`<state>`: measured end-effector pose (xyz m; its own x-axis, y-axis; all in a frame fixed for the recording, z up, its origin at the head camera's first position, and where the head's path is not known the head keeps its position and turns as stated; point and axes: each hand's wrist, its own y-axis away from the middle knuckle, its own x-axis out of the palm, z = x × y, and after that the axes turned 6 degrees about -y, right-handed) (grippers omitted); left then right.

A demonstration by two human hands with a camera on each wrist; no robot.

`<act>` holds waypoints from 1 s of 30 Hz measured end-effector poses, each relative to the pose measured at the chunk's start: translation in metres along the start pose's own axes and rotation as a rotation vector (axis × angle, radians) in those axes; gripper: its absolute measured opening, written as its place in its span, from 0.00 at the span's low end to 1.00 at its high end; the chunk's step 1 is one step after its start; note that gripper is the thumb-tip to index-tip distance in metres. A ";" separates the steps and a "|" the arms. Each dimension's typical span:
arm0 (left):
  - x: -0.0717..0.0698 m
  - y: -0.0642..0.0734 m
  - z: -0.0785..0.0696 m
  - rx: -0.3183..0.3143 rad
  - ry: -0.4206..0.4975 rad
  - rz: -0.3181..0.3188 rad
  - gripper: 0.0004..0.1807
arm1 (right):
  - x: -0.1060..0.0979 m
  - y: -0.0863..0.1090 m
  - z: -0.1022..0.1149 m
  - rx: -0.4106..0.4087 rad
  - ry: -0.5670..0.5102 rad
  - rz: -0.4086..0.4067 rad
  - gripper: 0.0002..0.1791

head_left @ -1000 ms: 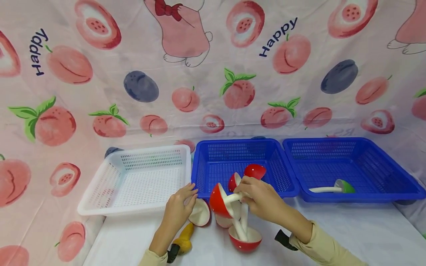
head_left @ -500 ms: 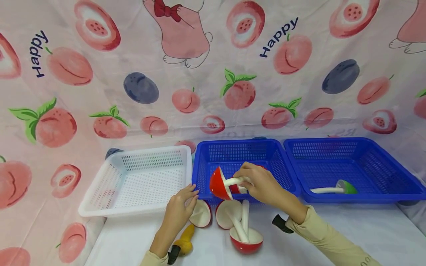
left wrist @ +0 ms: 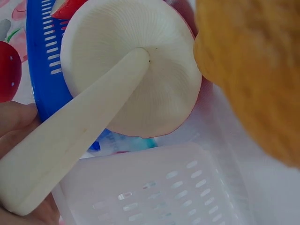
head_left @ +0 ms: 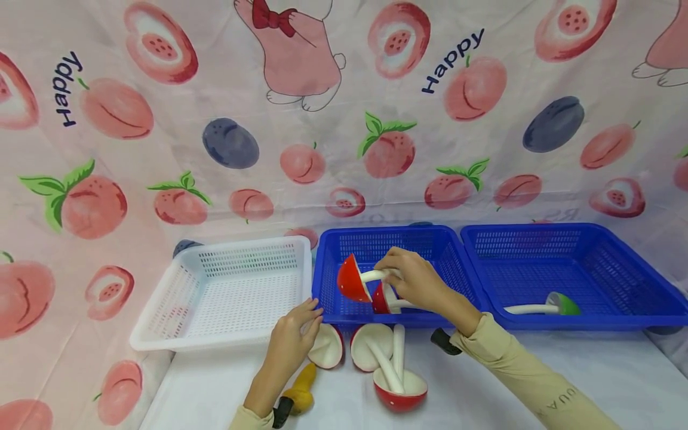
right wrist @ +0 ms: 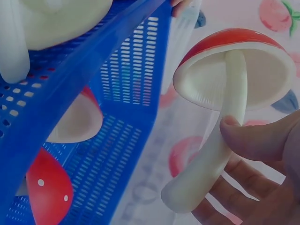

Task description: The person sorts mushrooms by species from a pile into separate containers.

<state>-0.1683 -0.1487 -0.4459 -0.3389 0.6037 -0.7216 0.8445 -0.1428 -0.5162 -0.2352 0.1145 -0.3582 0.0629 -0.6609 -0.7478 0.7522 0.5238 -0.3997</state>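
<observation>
My right hand (head_left: 411,278) pinches a toy mushroom (head_left: 353,282) by its white stem, above the middle blue basket (head_left: 344,319). The mushroom's red cap points left; the right wrist view shows its pale underside and the thumb (right wrist: 251,136) on the stem. Two more red-capped mushrooms lie inside this basket, one with its spotted cap (right wrist: 49,187) in plain sight. My left hand (head_left: 292,334) has relaxed fingers, their tips right at the basket's front left corner. Close by lies a mushroom (left wrist: 136,93) with its underside up, its stem partly covering the left hand in the left wrist view.
More red mushrooms (head_left: 400,397) lie on the white table in front of the blue basket, near a yellow gourd-shaped piece (head_left: 302,391). At left stands a white basket (head_left: 215,344). The right blue basket (head_left: 591,322) contains a green-capped mushroom (head_left: 567,304). Fruit-printed cloth hangs behind.
My right hand has lifted the red mushroom up and away from the others, over the middle blue basket. The left hand stays at the basket's corner.
</observation>
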 end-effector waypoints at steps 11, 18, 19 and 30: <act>0.001 0.000 0.001 -0.001 -0.011 0.005 0.10 | 0.011 -0.017 -0.022 0.075 0.002 0.017 0.08; 0.001 0.001 0.000 -0.004 -0.007 0.005 0.10 | 0.022 -0.025 -0.039 0.124 -0.009 0.031 0.07; 0.001 0.001 0.000 -0.005 -0.008 0.006 0.09 | 0.023 -0.026 -0.041 0.132 -0.011 0.035 0.07; 0.002 0.001 0.001 -0.008 -0.007 0.012 0.09 | 0.039 -0.047 -0.058 0.221 0.001 0.130 0.07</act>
<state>-0.1688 -0.1485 -0.4480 -0.3317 0.5964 -0.7310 0.8517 -0.1440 -0.5039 -0.3059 0.0954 -0.3997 0.1678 -0.5949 -0.7861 0.8631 0.4740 -0.1744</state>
